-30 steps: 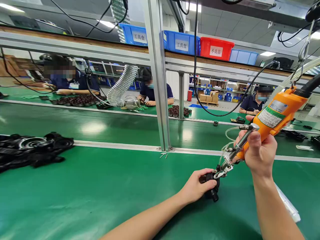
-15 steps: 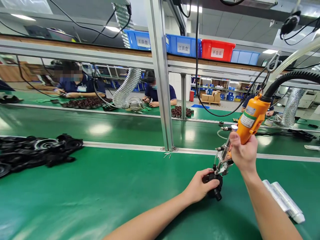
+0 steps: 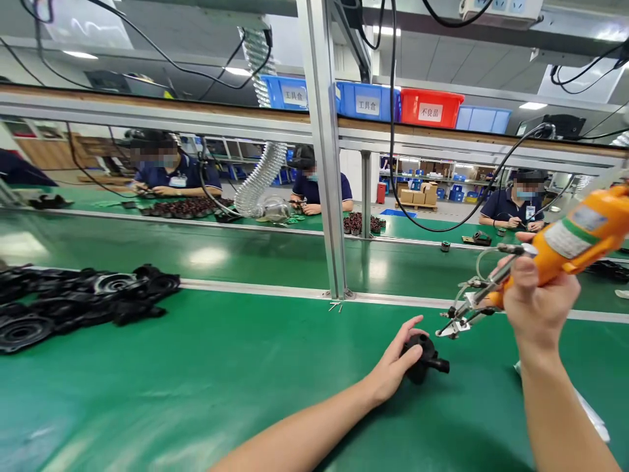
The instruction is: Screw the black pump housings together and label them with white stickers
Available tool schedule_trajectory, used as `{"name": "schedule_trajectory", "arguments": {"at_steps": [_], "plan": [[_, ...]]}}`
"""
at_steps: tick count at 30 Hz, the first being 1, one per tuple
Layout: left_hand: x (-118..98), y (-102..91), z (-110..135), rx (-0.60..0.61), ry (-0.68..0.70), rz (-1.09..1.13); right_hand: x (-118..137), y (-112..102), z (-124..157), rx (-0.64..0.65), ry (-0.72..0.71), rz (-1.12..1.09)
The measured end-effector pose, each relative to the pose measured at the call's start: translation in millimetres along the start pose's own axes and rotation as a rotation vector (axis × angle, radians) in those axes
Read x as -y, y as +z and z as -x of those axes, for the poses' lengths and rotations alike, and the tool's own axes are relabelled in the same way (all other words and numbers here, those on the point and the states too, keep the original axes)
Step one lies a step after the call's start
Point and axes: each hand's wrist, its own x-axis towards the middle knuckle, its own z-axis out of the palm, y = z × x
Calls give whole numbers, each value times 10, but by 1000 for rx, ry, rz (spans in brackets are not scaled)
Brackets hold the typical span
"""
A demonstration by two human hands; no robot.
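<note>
My left hand [image 3: 396, 367] is closed around a black plastic housing [image 3: 419, 367] with a short pipe stub that points right. The part rests on the green bench top [image 3: 236, 387]. In my right hand [image 3: 538, 301] is an orange power screwdriver [image 3: 574, 236], gripped round its body near the front. Its metal nose, with thin air tubes and a small bracket, slants down to the left. The tip stays apart from the housing, a little to its upper right.
A pile of black plastic parts [image 3: 88, 298] covers the bench's left side. A metal post [image 3: 327, 164] rises at the bench's far edge, with a few screws [image 3: 335, 306] at its foot. Clear plastic wrap [image 3: 592, 413] lies partly behind my right forearm. Co-workers sit across the line.
My right hand has lifted the screwdriver off the housing and swung it right, tilting it flatter. In my left hand the housing has turned, its pipe stub now pointing right.
</note>
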Motion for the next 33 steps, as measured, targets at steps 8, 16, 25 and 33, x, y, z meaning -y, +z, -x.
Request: {"name": "schedule_trajectory", "arguments": {"at_steps": [8,16,25,33], "plan": [[29,24,-15,0,-46,61,-39,-45,12,50,55,-15],[33,20,-42,-3,-49,101,-51,105,74,75,94,-107],[24,45,-49,-25,-64,153,-51,103,96,97,106,-168],[25,73,-71,-25,-45,198,-38,286,170,171,120,-49]]}}
